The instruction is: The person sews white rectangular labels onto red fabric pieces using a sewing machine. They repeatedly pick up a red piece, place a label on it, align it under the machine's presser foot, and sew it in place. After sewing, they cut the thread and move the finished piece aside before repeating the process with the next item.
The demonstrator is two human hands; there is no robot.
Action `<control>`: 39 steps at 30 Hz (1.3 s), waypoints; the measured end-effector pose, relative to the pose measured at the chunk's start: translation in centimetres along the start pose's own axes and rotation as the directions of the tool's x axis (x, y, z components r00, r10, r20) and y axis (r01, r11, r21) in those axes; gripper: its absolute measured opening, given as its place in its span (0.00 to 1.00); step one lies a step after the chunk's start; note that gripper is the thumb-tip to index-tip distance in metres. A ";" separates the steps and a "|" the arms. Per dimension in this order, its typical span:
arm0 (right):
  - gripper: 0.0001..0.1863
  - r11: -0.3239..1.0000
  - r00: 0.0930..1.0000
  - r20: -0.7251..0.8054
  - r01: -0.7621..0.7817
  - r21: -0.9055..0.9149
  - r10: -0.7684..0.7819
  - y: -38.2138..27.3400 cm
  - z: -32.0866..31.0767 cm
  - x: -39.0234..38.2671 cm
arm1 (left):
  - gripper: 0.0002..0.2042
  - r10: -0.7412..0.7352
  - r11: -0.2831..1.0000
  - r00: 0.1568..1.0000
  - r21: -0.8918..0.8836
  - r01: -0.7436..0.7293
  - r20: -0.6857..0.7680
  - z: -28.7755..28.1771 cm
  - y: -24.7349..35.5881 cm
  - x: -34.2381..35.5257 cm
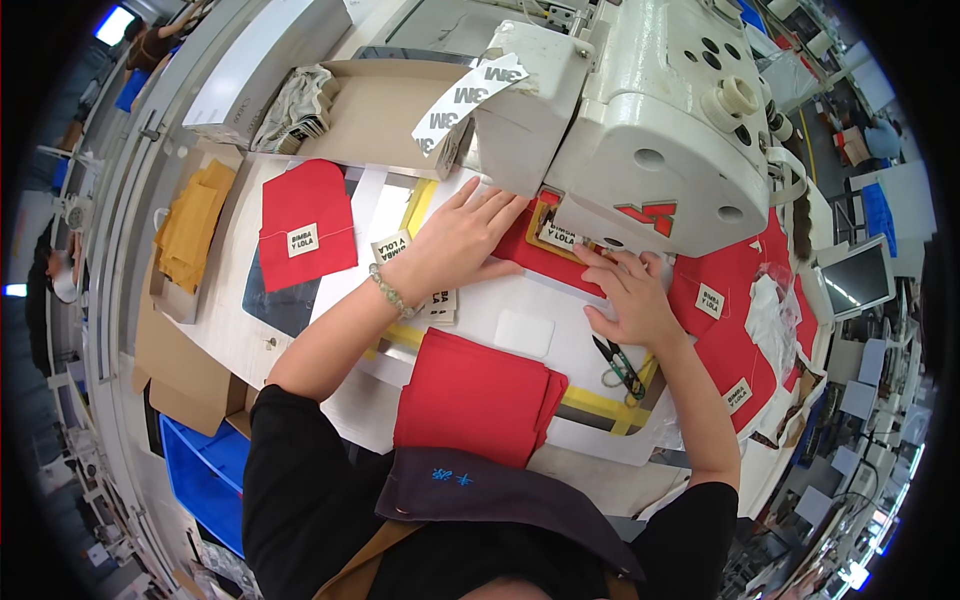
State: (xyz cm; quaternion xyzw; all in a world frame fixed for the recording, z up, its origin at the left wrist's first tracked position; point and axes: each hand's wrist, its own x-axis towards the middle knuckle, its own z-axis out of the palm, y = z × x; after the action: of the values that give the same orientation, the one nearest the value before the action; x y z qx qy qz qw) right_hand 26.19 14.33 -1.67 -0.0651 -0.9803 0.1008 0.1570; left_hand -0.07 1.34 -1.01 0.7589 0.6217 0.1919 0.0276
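Note:
My left hand lies with fingers outstretched over the white sewing bed, its fingertips at the left of a red fabric piece under the machine head. My right hand has its fingers apart and bent at the right of that piece, beside a gold frame holding a pale printed label. Pale labels lie partly hidden under my left hand. Green-handled snips rest below my right hand. A stack of red fabric lies nearest me.
A red piece with a label lies left, beside a box of yellow fabric. A cardboard tray and white box stand behind. More red pieces and a small monitor are right, a blue bin lower left.

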 end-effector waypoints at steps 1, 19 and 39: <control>0.20 1.000 1.000 0.010 -0.009 0.003 0.009 0.0 0.0 0.0 | 0.31 0.000 1.000 1.000 -0.020 0.000 0.009 -0.3 0.1 0.1; 0.22 0.998 0.998 0.024 -0.065 0.025 0.065 0.6 0.7 -0.8 | 0.11 0.325 0.943 0.944 -0.096 -0.319 0.054 0.4 -1.3 3.2; 0.20 0.992 0.995 -0.002 -0.097 0.085 0.098 0.4 0.0 -0.3 | 0.15 0.232 0.897 0.935 -0.431 -0.099 0.268 1.9 -0.6 4.5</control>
State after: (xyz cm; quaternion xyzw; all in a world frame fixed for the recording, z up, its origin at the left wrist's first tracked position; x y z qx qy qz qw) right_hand 26.53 14.64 -1.87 -0.1064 -0.9703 0.1497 0.1573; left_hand 0.67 6.15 -1.78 0.8075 0.4872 0.1970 0.2679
